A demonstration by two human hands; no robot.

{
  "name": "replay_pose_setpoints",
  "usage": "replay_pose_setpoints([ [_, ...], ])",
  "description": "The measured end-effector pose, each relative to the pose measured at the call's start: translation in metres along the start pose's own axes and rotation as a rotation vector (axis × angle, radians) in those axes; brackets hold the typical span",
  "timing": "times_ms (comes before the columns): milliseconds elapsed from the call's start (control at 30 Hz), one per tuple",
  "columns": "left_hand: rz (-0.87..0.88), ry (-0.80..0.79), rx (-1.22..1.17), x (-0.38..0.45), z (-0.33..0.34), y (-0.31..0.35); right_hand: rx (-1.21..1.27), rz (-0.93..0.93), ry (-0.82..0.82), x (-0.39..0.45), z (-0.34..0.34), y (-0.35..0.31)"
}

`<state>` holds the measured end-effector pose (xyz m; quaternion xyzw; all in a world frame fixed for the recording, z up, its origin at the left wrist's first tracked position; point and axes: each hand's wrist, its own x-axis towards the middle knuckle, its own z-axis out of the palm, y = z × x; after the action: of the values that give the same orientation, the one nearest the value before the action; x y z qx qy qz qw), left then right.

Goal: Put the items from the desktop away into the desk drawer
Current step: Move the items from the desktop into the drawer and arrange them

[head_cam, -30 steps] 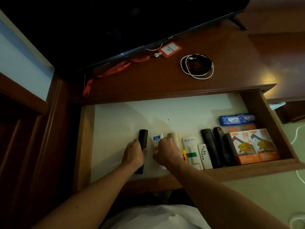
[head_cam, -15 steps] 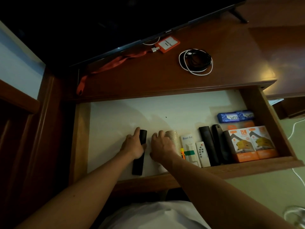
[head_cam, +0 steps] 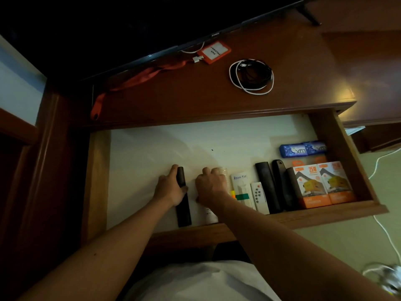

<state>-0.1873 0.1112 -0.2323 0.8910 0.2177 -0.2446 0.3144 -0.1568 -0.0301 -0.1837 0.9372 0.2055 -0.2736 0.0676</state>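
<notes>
The desk drawer [head_cam: 325,211] is pulled open and has a white floor. My left hand [head_cam: 170,189] lies in its front middle, closed around a long black remote [head_cam: 184,210] that rests flat on the drawer floor. Just to the right, my right hand [head_cam: 211,187] is curled over a white tube [head_cam: 211,216]; only the tube's near end shows. This hand touches a stack of cups [head_cam: 223,171]. On the desktop lie a red lanyard [head_cam: 138,78] with an orange badge holder [head_cam: 213,52] and a coil of black and white cables [head_cam: 251,76].
Right of the cups the drawer holds a white labelled remote [head_cam: 240,185], a small white remote [head_cam: 258,197], two black remotes [head_cam: 268,187], two orange boxes [head_cam: 321,184] and a blue soap pack [head_cam: 303,148]. A TV [head_cam: 152,29] overhangs the desk's back. White cables trail on the floor [head_cam: 384,231].
My right hand has slid forward over the white tube, hiding its label, and now touches the cups. My left hand has straightened the black remote slightly.
</notes>
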Motion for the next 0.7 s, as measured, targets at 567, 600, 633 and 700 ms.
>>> replay_pose_setpoints([
  [567, 0.097, -0.042, -0.040, 0.004, 0.018, 0.018, 0.029, -0.093, 0.010, -0.014, -0.014, 0.021],
  [600, 0.101, -0.041, -0.038, 0.004, 0.018, 0.018, 0.033, -0.093, 0.014, -0.015, -0.012, 0.022],
  [633, 0.107, -0.041, -0.029, 0.004, 0.018, 0.017, 0.035, -0.093, 0.017, -0.016, -0.011, 0.022],
  [700, 0.119, -0.040, -0.009, 0.005, 0.018, 0.016, 0.025, -0.097, 0.022, -0.016, -0.009, 0.021],
])
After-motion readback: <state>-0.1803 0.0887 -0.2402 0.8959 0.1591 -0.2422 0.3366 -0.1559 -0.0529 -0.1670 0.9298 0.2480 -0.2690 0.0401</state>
